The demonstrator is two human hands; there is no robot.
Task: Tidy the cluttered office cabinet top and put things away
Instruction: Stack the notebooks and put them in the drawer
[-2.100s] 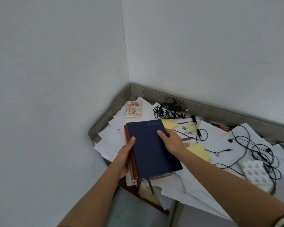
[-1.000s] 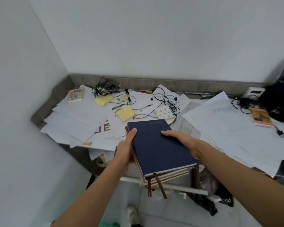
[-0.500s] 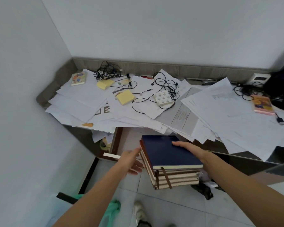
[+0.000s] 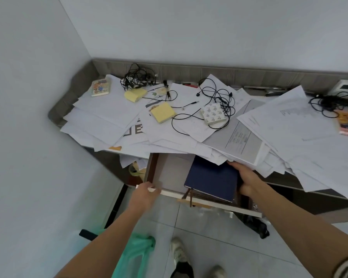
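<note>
My right hand grips the notebook stack just to its left. My left hand curls over the drawer front.

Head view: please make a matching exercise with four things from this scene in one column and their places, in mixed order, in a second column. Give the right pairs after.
Things
1. blue notebook
2. front yellow pad
3. green bag
4. small cartoon notebook

Places
A. on the floor
B. near the far left corner of the cabinet top
C. in the open drawer, held by the right hand
D. on the papers, near the middle of the top

Pairs: 1-C, 2-D, 3-A, 4-B
</note>
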